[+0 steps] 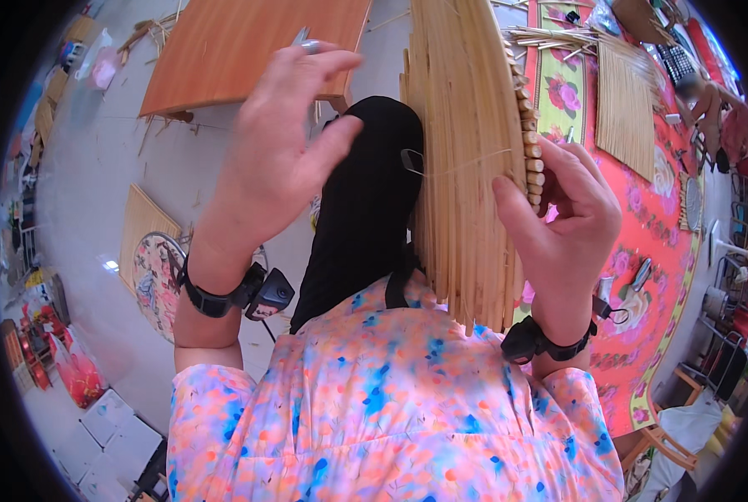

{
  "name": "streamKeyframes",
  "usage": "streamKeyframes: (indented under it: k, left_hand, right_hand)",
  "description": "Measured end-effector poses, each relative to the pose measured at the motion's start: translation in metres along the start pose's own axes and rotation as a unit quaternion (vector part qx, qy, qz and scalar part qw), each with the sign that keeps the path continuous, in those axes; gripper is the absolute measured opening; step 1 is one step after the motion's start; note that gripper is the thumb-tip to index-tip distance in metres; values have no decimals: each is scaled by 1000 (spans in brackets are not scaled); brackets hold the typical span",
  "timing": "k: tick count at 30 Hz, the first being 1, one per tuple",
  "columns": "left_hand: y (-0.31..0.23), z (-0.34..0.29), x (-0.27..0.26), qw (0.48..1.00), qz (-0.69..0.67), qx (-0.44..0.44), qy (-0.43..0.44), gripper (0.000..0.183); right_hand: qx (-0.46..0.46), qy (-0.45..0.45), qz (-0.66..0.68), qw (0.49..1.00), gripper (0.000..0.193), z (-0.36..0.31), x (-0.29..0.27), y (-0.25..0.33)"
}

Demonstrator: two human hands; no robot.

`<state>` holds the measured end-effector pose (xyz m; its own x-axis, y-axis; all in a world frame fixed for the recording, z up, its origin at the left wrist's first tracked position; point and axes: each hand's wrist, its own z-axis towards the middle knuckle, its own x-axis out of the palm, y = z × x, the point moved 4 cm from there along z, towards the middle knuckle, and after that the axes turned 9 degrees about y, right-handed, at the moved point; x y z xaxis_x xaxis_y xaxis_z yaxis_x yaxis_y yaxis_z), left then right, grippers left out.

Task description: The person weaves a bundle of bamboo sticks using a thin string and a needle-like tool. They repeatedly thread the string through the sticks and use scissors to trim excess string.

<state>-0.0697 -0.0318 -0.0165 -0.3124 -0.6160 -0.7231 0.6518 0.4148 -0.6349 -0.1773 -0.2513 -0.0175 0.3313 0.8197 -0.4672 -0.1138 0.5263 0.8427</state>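
Note:
My right hand (558,209) grips the right edge of a panel of thin bamboo strips (466,151) and holds it upright in front of me; round stick ends line that edge. My left hand (277,142) is raised to the left of the panel, fingers bent, with a thin metal needle (301,38) pinched at the fingertips. A fine thread (466,162) crosses the panel's face. Black cloth (365,201) hangs between my hands, over my flowered blouse. Both wrists wear black bands.
A wooden tabletop (248,50) lies ahead on the grey floor. A red flowered cloth (650,243) on the right carries another bamboo mat (625,109), a bundle of loose sticks (550,38) and a small tool (642,272). Another person (709,100) sits far right. A round flowered disc (152,284) lies left.

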Motion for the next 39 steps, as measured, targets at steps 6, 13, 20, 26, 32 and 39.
streamKeyframes:
  k: [6, 13, 20, 26, 32, 39]
  left_hand:
    - [29, -36, 41, 997, -6, -29, 72, 31]
    - [26, -39, 110, 995, 2, -34, 92, 41]
    - [17, -23, 130, 999, 1, -36, 34, 24]
    - [21, -16, 131, 997, -55, -20, 46, 15]
    - [27, -18, 105, 838, -533, -102, 54, 10]
    - [-13, 1, 63, 708, -706, -3, 9, 18]
  right_hand:
    - [-20, -8, -37, 999, 33, -2, 1, 4]
    - [-2, -3, -16, 1000, 33, -6, 5, 10]
    - [33, 3, 4, 999, 32, -9, 4, 11]
    - [46, -13, 25, 999, 33, -11, 1, 1]
    - [40, -10, 20, 999, 36, -10, -1, -2]
    - [46, -12, 4, 999, 38, -13, -1, -4]
